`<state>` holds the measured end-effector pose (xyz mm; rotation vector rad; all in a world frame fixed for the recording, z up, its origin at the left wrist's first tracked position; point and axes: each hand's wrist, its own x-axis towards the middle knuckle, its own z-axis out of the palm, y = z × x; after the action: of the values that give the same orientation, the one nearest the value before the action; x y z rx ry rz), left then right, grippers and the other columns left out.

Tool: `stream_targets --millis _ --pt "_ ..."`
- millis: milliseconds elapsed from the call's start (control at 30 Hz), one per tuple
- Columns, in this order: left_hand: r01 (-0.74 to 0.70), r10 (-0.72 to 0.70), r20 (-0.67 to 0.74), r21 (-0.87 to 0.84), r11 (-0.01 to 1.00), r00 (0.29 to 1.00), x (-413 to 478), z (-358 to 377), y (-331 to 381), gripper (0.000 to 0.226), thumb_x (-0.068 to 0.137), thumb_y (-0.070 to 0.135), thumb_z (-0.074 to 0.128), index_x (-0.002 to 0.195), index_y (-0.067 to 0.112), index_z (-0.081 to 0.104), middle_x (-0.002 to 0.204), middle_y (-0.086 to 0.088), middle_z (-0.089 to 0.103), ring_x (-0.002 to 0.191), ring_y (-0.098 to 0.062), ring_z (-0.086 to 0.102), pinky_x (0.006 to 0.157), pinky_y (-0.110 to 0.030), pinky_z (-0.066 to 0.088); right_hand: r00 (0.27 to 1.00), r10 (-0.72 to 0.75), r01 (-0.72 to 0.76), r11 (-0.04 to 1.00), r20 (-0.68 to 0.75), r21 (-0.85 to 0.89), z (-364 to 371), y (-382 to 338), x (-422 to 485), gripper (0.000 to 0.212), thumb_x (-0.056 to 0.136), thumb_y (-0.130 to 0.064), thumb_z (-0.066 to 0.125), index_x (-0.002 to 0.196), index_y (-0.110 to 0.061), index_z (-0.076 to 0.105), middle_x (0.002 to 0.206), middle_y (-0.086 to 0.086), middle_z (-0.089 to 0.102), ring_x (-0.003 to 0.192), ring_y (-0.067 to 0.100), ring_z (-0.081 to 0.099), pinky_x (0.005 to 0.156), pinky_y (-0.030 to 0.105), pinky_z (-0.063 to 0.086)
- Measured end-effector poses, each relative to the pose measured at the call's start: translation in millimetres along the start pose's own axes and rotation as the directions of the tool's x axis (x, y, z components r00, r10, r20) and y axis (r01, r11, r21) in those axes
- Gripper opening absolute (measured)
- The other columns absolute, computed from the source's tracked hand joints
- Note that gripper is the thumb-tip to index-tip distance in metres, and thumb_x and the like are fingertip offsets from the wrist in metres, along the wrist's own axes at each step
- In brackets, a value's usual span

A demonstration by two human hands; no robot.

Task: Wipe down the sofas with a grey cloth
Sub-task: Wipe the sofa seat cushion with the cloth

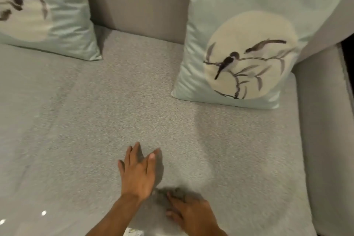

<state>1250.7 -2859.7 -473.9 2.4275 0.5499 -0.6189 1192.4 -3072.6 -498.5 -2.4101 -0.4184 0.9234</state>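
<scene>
Pressing flat on the nubbly grey sofa seat [134,101], the left hand [138,174] has straight, spread fingers holding nothing; the dark grey cloth [176,192] lies bunched under the right hand [191,214], at its fingertips; blur hides whether they curl round it; two satiny bird-print cushions [239,53] lean against the backrest.

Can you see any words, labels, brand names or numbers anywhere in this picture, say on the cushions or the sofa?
None: no text can be read anywhere in this view.
Right cushion: only painted birds on a branch, no writing.
Left cushion: the same kind of picture, blurred, no writing.
Sofa seat and grey cloth: no label or tag shows.
</scene>
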Motion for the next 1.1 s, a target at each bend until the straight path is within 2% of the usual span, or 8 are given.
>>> stream_targets --millis 67,133,267,333,500,733,900,1100 --pt "-0.05 0.05 -0.019 -0.005 0.999 0.999 -5.4 17.6 20.3 0.087 0.09 0.072 -0.007 0.151 0.04 0.047 0.172 0.009 0.0 0.155 -0.009 -0.018 0.125 -0.048 -0.016 0.996 -0.09 0.091 0.98 0.012 -0.179 -18.3 30.0 -2.1 0.047 0.091 -0.072 0.04 0.133 -0.053 0.049 0.099 -0.02 0.073 0.081 0.009 0.072 0.064 0.023 0.057" --pt "-0.106 0.106 -0.018 0.008 0.994 0.994 -8.7 31.5 47.0 0.087 0.088 0.072 -0.009 0.146 0.047 0.051 0.172 0.009 0.0 0.155 -0.008 -0.019 0.125 -0.048 -0.015 0.961 -0.174 0.077 0.914 -0.213 -0.399 -57.5 70.3 4.2 0.048 0.09 -0.07 0.041 0.134 -0.052 0.048 0.097 -0.017 0.074 0.071 0.009 0.071 0.055 0.02 0.053" --pt "-0.159 0.159 -0.022 0.01 0.987 0.987 -4.9 50.8 92.9 0.078 0.09 0.07 -0.01 0.14 0.06 0.048 0.172 0.006 -0.001 0.156 -0.012 -0.019 0.125 -0.05 -0.015 0.791 0.237 -0.392 0.904 -0.564 -0.17 -150.9 135.6 19.0 0.053 0.097 -0.068 0.035 0.147 -0.051 0.034 0.118 -0.002 0.07 0.091 0.024 0.071 0.073 0.037 0.058" --pt "-0.199 0.199 -0.012 0.017 0.98 0.98 2.9 66.1 116.1 0.076 0.091 0.071 -0.011 0.141 0.061 0.046 0.172 0.007 -0.003 0.155 -0.012 -0.021 0.125 -0.051 -0.014 0.719 0.394 -0.496 0.868 -0.573 -0.025 -160.8 153.7 11.3 0.056 0.097 -0.068 0.03 0.15 -0.051 0.027 0.122 0.002 0.068 0.095 0.026 0.07 0.077 0.039 0.057" --pt "-0.28 0.277 0.046 0.075 0.957 0.96 25.2 94.5 180.3 0.078 0.089 0.072 -0.01 0.144 0.059 0.043 0.172 0.005 -0.006 0.154 -0.013 -0.024 0.124 -0.052 -0.017 0.843 0.258 -0.381 0.906 -0.471 -0.185 -134.1 158.9 -22.8 0.058 0.096 -0.071 0.015 0.151 -0.052 0.024 0.124 -0.004 0.068 0.084 0.017 0.071 0.065 0.033 0.056" --pt "-0.382 0.371 0.096 0.154 0.912 0.924 62.1 117.4 259.9 0.074 0.09 0.073 -0.005 0.146 0.059 0.04 0.171 0.006 -0.007 0.155 -0.014 -0.021 0.123 -0.054 -0.018 0.582 0.517 -0.604 0.791 -0.628 0.091 -247.4 241.8 42.8 0.054 0.1 -0.063 0.031 0.15 -0.041 0.035 0.139 0.004 0.054 0.105 0.029 0.065 0.071 0.036 0.045" --pt "-0.342 0.316 0.154 0.189 0.921 0.936 77.5 136.6 306.3 0.057 0.101 0.065 0.007 0.15 0.059 0.034 0.169 0.003 -0.009 0.155 -0.021 -0.02 0.121 -0.061 -0.016 0.655 0.426 -0.489 0.869 -0.624 0.079 -223.2 230.1 16.2 0.053 0.102 -0.056 0.038 0.152 -0.042 0.033 0.144 -0.001 0.052 0.105 0.024 0.068 0.076 0.039 0.056" --pt "-0.329 0.289 0.176 0.28 0.902 0.941 84.8 150.7 314.0 0.055 0.098 0.069 0.003 0.15 0.066 0.02 0.168 -0.003 -0.013 0.154 -0.031 -0.023 0.117 -0.071 -0.014 0.577 0.477 -0.532 0.835 -0.663 0.138 -308.6 272.0 76.4 0.052 0.102 -0.043 0.048 0.15 -0.05 0.03 0.132 0.008 0.054 0.098 0.029 0.066 0.077 0.039 0.052"
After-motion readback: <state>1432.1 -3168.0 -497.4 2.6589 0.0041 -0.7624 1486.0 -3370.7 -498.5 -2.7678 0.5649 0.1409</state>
